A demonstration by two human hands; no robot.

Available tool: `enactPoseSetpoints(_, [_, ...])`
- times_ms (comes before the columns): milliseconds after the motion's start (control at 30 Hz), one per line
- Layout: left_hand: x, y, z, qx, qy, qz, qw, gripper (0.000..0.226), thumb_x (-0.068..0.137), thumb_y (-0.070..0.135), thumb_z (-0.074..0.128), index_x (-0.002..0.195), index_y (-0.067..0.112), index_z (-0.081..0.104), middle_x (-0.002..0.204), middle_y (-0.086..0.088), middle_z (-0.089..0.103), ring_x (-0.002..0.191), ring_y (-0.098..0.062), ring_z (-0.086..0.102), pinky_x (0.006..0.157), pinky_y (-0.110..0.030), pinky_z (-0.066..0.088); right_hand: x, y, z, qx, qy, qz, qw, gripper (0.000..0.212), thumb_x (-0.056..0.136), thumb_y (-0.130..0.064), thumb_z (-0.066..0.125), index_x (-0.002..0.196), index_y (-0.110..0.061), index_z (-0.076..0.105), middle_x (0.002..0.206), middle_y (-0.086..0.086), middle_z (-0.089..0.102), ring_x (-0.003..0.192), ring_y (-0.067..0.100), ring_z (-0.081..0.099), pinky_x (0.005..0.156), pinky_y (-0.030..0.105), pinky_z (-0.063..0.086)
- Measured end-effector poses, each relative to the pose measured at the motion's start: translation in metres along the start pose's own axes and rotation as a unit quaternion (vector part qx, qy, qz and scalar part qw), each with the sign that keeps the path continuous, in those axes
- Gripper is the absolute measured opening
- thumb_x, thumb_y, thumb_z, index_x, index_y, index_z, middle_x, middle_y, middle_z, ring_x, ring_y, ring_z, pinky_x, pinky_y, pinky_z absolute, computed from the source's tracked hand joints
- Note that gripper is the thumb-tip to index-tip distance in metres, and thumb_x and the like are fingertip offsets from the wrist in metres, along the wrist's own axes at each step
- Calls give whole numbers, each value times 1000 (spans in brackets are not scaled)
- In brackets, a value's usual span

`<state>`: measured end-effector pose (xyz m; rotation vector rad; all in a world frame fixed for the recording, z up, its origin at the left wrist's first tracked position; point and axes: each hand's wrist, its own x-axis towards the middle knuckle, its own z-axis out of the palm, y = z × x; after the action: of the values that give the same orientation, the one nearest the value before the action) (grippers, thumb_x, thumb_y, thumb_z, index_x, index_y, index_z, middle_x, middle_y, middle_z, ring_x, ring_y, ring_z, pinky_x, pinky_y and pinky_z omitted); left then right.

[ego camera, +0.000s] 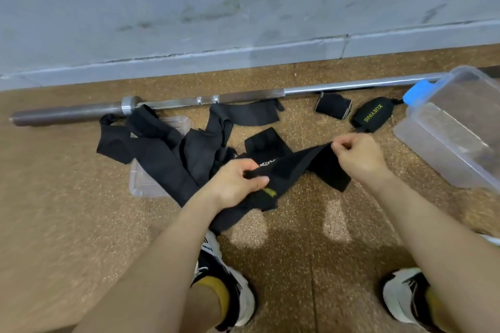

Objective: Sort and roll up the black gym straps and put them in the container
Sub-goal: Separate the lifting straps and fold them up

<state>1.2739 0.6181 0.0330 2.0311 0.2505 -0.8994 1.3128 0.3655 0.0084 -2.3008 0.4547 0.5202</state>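
1. I think the step now is sorting: one black strap (pixel 305 167) is being pulled out flat so it can be rolled. No roll has been started on it yet.
2. The left hand (pixel 238 181), in the middle of the frame, has its fingers curled. It pinches the strap near a yellow tag.
3. The right hand (pixel 357 157), a bit right of the middle, has its fingers curled too. It pinches the top end of the same strap.
4. The strap hangs between the two hands, above the floor (pixel 67 197). Its loose end drops down under the right hand.
5. The other straps lie in a messy pile (pixel 167 149) to the left of the middle. Part of the pile lies on a clear lid (pixel 143 184).
6. A small bundled wrap (pixel 332 105) and a padded strap with yellow letters (pixel 370 113) lie near the upper right. They sit just below a long metal bar (pixel 216 100).
7. The clear container (pixel 433 143) sits at the right edge, tipped a little. I see nothing black in it.
8. Next, I think the hands need to turn one end over on itself and roll it tight. Then the roll must be held closed, or it will spring open on the way to the container.
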Motion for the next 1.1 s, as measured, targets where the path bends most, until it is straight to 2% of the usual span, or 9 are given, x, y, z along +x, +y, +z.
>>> enactPoseSetpoints(200, [12, -31, 15, 219, -77, -23, 972, 32, 102, 18, 50, 130, 30, 60, 128, 5, 61, 121, -19, 55, 100, -33, 45, -9, -8, 38, -78, -236, -101, 963, 49, 85, -8, 60, 124, -37, 62, 135, -11, 57, 130, 13, 51, 112, 38, 39])
enactPoseSetpoints(333, [18, -38, 11, 160, -97, 10, 982, 31, 99, 11, 54, 120, 29, 69, 123, 8, 66, 119, -13, 57, 103, -28, 42, -33, -19, 94, -83, -388, -185, 899, 69, 75, -19, 81, 137, -27, 51, 132, -13, 53, 123, 12, 51, 107, 36, 43])
enactPoseSetpoints(433, [25, -40, 7, 119, 66, 32, 990, 27, 93, 14, 62, 112, 29, 71, 102, 12, 65, 107, -14, 61, 91, -22, 43, -28, -12, 110, -76, -314, -152, 934, 28, 79, -22, 77, 105, -20, 67, 103, -1, 71, 100, 22, 66, 86, 35, 52])
enactPoseSetpoints(533, [40, -64, -6, 212, 202, -17, 956, 59, 87, 21, 69, 141, 29, 48, 138, -2, 48, 129, -26, 42, 102, -37, 42, -5, 4, 89, -139, -303, -85, 939, 8, 82, -23, 73, 81, -16, 69, 86, 3, 72, 87, 23, 68, 73, 32, 51])
enactPoseSetpoints(633, [43, -89, -6, 379, 124, -84, 913, 88, 84, 29, 72, 154, 31, 17, 156, 1, 22, 141, -28, 23, 103, -52, 40, 16, 17, 68, -225, -270, -4, 936, 22, 85, -25, 69, 105, -16, 72, 98, 7, 71, 93, 26, 66, 70, 29, 46])
enactPoseSetpoints(700, [51, -100, 2, 415, 140, -66, 896, 70, 89, 24, 65, 149, 29, 29, 147, -1, 36, 135, -27, 30, 96, -48, 44, 22, 21, 67, -264, -216, 17, 940, 52, 85, -29, 68, 136, -21, 56, 125, 10, 61, 115, 31, 58, 85, 33, 47])
enactPoseSetpoints(867, [63, -79, 0, 146, 143, -20, 979, 29, 95, 12, 50, 120, 15, 64, 112, -6, 68, 109, -27, 60, 89, -37, 49, -1, -14, 95, -247, -217, -180, 927, 115, 74, -45, 81, 152, -50, -3, 164, -7, -5, 152, 25, -4, 113, 63, 21])
enactPoseSetpoints(1000, [48, -21, -16, -40, 155, 52, 986, 31, 97, 31, 44, 90, 7, 61, 91, -6, 67, 94, -28, 64, 83, -42, 48, -7, -52, 98, 30, -185, -231, 955, 72, 68, -43, 80, 133, -40, 49, 130, -9, 61, 126, 15, 54, 104, 42, 46])
enactPoseSetpoints(1100, [27, 27, -39, -118, 153, 84, 978, 41, 93, 41, 51, 89, 4, 66, 82, -13, 70, 78, -30, 66, 73, -43, 51, -4, -81, 61, 109, -213, -211, 948, 32, 74, -25, 86, 101, -30, 68, 96, -15, 72, 95, 0, 66, 86, 24, 52])
